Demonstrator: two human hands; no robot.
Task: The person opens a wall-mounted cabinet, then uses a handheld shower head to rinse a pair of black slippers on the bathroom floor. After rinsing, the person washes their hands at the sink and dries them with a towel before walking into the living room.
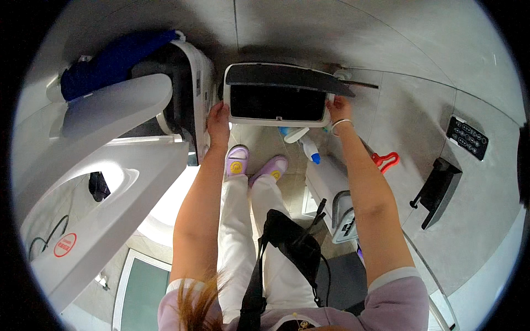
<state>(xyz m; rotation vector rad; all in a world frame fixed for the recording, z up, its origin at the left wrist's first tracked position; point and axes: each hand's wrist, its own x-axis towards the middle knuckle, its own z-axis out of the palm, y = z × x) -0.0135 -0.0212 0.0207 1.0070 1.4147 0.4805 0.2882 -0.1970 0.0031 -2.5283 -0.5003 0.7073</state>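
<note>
The white bin [280, 123] lies between the two hands, far out ahead of the person, its long axis running left to right, square across the reach of both arms; neither hand is clearly nearer, since each is at its own short end. The left hand [219, 122] is closed about the left end, fingers bent against the side; the right hand [338, 108] is closed about the right end, just under the jutting tip of the dark lid [287, 76]; the far fingers of both are partly hidden, so how tightly they press I cannot tell. The lid slants along the far side of the opening, its right end sticking out past the rim; the opening faces up toward the person, and the inside is too dark to read; whether the bin rests on something or hangs from the hands, I cannot tell.

Close on the left stands a grey-and-white case [201, 71] with a blue cloth [116, 63] on it; on the near side of the bin, toward its right, is a white bottle [310, 150] with a blue cap; the slippers [237, 161] are nearer, below the bin's left half.
</note>
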